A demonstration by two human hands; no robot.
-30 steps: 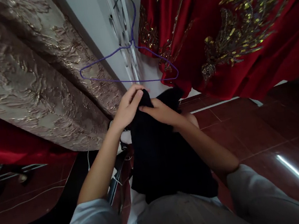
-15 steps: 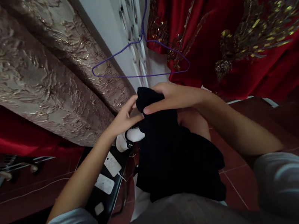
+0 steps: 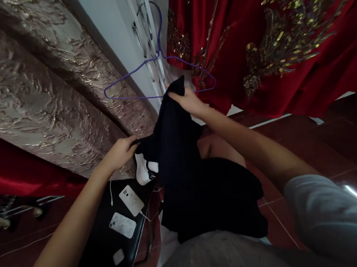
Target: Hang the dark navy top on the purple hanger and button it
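A black garment (image 3: 181, 151) is spread over my lap, its upper part lifted and stretched between my hands; its exact kind is hard to tell in the dim light. My left hand (image 3: 121, 153) pinches an edge of it on the left side. Higher up and to the right, my right hand (image 3: 188, 101) grips a corner of the cloth, fingers behind and thumb in front. Just beyond that corner hangs a purple wire hanger (image 3: 131, 72) with nothing on it. The raised corner overlaps the hanger's lower bar in my view.
Red cloth with gold sequins (image 3: 273, 46) hangs at right, and a beige textured fabric (image 3: 31, 84) at left. On a black table (image 3: 92, 255) lie two phones, the nearer being a white phone (image 3: 122, 225). A white device (image 3: 142, 170) stands by the table's far end.
My hands have moved apart: the left down and leftward, the right upward. The black cloth, bunched between them before, is now pulled open. The view has shifted slightly.
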